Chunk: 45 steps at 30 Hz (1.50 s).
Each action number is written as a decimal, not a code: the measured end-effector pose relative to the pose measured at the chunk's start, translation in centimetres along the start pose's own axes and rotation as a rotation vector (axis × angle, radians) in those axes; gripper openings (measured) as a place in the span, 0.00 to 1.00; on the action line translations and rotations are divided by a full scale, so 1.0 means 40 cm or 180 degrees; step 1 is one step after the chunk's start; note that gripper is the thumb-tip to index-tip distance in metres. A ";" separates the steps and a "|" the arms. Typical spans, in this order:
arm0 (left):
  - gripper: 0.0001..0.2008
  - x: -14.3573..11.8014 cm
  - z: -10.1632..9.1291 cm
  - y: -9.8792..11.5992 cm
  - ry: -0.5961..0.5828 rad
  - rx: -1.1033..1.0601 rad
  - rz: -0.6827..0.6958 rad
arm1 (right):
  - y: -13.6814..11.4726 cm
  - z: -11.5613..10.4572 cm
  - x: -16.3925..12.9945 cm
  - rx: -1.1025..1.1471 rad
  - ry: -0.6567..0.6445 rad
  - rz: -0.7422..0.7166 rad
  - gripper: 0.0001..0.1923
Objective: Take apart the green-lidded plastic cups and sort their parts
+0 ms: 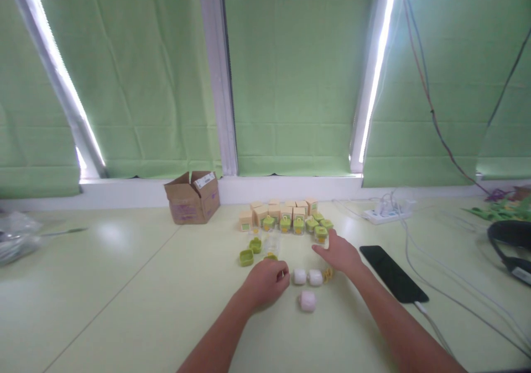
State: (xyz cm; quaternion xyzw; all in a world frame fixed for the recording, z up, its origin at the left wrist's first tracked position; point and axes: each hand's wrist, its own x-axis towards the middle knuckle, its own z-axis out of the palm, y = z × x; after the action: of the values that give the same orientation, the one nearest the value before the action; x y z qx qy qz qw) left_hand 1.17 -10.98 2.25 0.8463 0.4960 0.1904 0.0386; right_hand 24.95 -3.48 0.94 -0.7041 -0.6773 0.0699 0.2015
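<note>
My left hand (266, 283) is just above the table, its fingers curled in. Whatever they hold, if anything, is too small or hidden to make out. Beyond it lie green square lids (246, 258), one partly covered by the hand, and a clear plastic piece (272, 244). My right hand (341, 252) reaches forward with thumb and fingers apart, beside a small clear box with a green lid (321, 233); contact is unclear. Between my hands are white rounded pieces (315, 278), with another (307, 301) nearer me. Small yellow pieces (328, 275) lie below my right wrist.
Behind stand several beige small boxes (260, 213) and green-lidded clear boxes (285, 223). A cardboard box (194, 198) is at back left. A black phone (392, 273) with a cable lies right, near a power strip (385, 213) and a black headband-like object (512, 248). Plastic bag (19, 237) far left.
</note>
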 end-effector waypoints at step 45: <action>0.21 0.027 0.009 -0.016 0.0565 -0.1681 -0.0082 | -0.162 -0.011 -0.152 0.1692 -0.0042 -0.1257 0.19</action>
State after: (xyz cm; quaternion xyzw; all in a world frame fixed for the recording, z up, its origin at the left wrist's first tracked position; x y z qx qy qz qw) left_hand 1.25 -9.67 2.05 0.7806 0.4413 0.3861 0.2167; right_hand 18.68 -9.53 2.72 -0.4816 -0.7600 0.2083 0.3835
